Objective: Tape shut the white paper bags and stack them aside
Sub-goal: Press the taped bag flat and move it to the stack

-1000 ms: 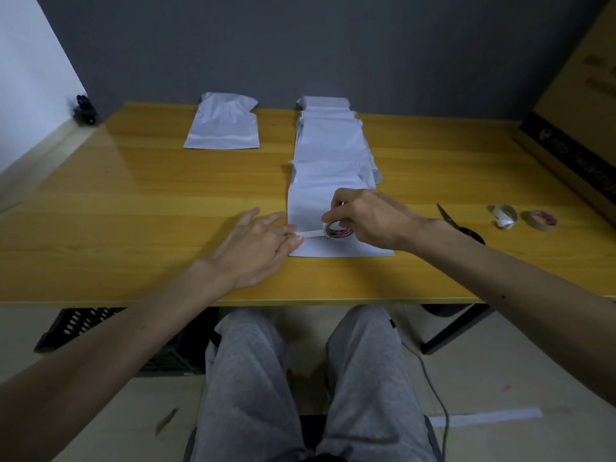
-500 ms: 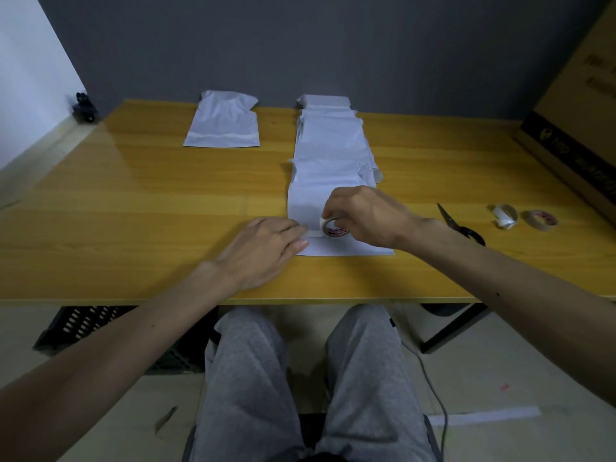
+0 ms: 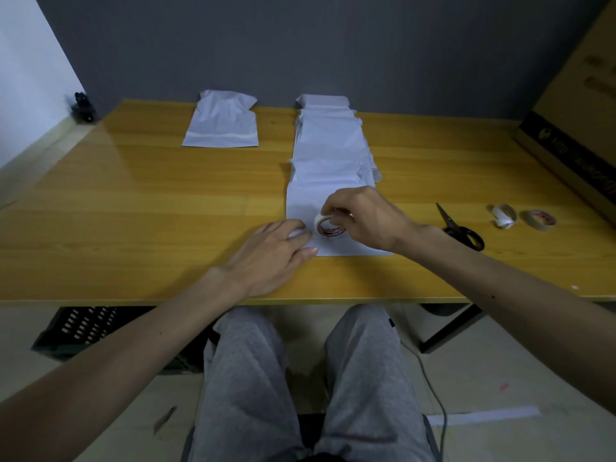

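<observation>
Thin white paper bag (image 3: 308,198) is laid nearest on yellow wooden table (image 3: 133,211) — judged light, flimsy, crease-prone (best pinned flat at edges). Its left edge is pressed by flat left hand (image 3: 273,251); small white tape roll (image 3: 328,225) is pinched by right hand (image 3: 365,218).

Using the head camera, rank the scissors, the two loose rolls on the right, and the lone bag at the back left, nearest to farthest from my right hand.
From the right hand, which grips the tape roll:
1. Scissors, just right of the wrist.
2. Crumpled white roll, farther right.
3. Spare tape roll, right of that one.
4. Lone bag, far back left.
</observation>
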{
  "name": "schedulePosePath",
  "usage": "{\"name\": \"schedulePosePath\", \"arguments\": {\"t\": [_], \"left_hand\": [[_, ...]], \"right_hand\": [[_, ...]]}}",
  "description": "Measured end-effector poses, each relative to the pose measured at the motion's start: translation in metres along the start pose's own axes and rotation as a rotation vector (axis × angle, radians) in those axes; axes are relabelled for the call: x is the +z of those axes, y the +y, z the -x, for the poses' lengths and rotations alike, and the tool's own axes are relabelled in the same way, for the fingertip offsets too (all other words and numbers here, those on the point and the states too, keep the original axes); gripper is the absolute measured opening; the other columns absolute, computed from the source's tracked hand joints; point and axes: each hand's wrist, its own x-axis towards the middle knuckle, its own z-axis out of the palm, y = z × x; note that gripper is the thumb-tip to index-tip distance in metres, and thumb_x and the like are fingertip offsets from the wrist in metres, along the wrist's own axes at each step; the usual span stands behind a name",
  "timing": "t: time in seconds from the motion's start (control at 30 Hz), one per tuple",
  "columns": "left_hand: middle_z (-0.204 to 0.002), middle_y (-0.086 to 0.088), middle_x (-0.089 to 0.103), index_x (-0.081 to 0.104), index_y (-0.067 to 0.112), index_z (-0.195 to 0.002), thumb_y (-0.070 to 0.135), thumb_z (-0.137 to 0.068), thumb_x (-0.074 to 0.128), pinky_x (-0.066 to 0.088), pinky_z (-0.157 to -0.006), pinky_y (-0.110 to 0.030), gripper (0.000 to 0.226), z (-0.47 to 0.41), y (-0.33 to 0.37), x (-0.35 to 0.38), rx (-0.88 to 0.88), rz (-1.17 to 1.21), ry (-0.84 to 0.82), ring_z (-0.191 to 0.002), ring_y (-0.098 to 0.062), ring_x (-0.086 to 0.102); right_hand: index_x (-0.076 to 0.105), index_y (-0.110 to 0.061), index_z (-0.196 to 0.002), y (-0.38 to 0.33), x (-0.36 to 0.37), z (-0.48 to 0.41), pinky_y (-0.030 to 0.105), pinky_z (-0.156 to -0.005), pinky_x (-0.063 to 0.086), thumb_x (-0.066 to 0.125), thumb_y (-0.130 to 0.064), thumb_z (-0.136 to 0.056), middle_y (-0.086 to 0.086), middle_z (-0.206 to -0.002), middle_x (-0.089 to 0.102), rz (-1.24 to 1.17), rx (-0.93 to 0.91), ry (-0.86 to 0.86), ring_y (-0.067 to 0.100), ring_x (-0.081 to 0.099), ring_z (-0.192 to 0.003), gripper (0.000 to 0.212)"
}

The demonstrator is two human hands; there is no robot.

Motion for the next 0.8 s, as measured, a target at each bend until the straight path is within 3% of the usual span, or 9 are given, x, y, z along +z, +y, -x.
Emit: {"name": "schedulePosePath", "arguments": {"t": [0.07, 0.2, 0.3, 0.37, 0.5, 0.6, 0.8], "left_hand": [[-0.146, 0.003, 0.037, 0.047, 0.021, -0.138, 0.06, -0.09, 0.005, 0.025, -0.11, -0.03, 0.075, 0.0, -0.001, 0.0, -0.004, 0.003, -0.003, -0.132, -0.017, 0.036], [-0.142, 0.0, 0.045, 0.049, 0.015, -0.135, 0.057, -0.092, 0.008, 0.022, -0.115, -0.031, 0.073, -0.004, 0.003, 0.003, 0.049, 0.017, 0.004, -0.137, -0.016, 0.034], [-0.151, 0.0, 0.036, 0.035, 0.015, -0.145, 0.056, -0.098, 0.013, 0.017, -0.118, -0.034, 0.066, -0.005, 0.003, 0.007, 0.007, 0.046, -0.039, -0.143, -0.013, 0.024], [-0.159, 0.001, 0.02, 0.021, 0.016, -0.152, 0.053, -0.1, 0.015, 0.007, -0.12, -0.034, 0.063, -0.003, 0.003, 0.008, -0.022, 0.031, -0.101, -0.147, -0.009, 0.009], [-0.162, 0.005, 0.001, 0.002, 0.02, -0.155, 0.053, -0.098, 0.009, -0.005, -0.12, -0.036, 0.066, 0.0, 0.004, 0.006, -0.034, -0.017, -0.202, -0.147, -0.004, -0.007], [-0.162, 0.008, -0.003, -0.001, 0.023, -0.154, 0.058, -0.091, 0.0, -0.008, -0.12, -0.036, 0.072, -0.001, 0.003, -0.001, -0.041, -0.03, -0.25, -0.146, -0.003, -0.011], [-0.162, 0.001, 0.0, 0.002, 0.017, -0.154, 0.057, -0.095, 0.007, -0.007, -0.119, -0.026, 0.072, -0.003, 0.009, -0.009, -0.032, -0.028, -0.213, -0.148, -0.008, -0.004]], "right_hand": [[0.071, -0.005, -0.1, 0.0, 0.0, -0.002, 0.019, -0.074, 0.043, 0.062, -0.003, -0.088, 0.007, -0.098, 0.071, -0.027, 0.005, -0.004, 0.02, 0.064, -0.088, 0.015], [0.072, -0.01, -0.109, 0.0, 0.002, -0.002, 0.003, -0.075, 0.034, 0.063, -0.003, -0.088, 0.005, -0.103, 0.068, -0.102, 0.031, -0.023, 0.006, 0.055, -0.088, 0.024], [0.067, -0.01, -0.118, -0.001, 0.006, 0.002, 0.015, -0.077, 0.039, 0.059, 0.001, -0.088, 0.008, -0.106, 0.068, -0.111, 0.058, -0.007, 0.017, 0.06, -0.094, 0.033], [0.063, -0.009, -0.122, 0.0, 0.01, 0.007, 0.014, -0.076, 0.039, 0.059, 0.0, -0.089, 0.008, -0.106, 0.068, -0.126, 0.093, 0.043, 0.019, 0.062, -0.095, 0.035], [0.063, -0.008, -0.109, 0.001, 0.013, 0.011, 0.024, -0.074, 0.05, 0.062, -0.004, -0.089, 0.003, -0.098, 0.068, -0.188, 0.127, 0.106, 0.016, 0.063, -0.086, 0.02], [0.067, -0.006, -0.109, 0.003, 0.017, 0.011, 0.024, -0.077, 0.051, 0.066, -0.006, -0.088, 0.006, -0.1, 0.068, -0.207, 0.121, 0.127, 0.016, 0.062, -0.087, 0.022], [0.067, -0.011, -0.118, 0.002, 0.024, 0.013, 0.031, -0.078, 0.053, 0.069, -0.012, -0.086, 0.006, -0.095, 0.069, -0.222, 0.092, 0.165, 0.017, 0.064, -0.085, 0.032]]}}
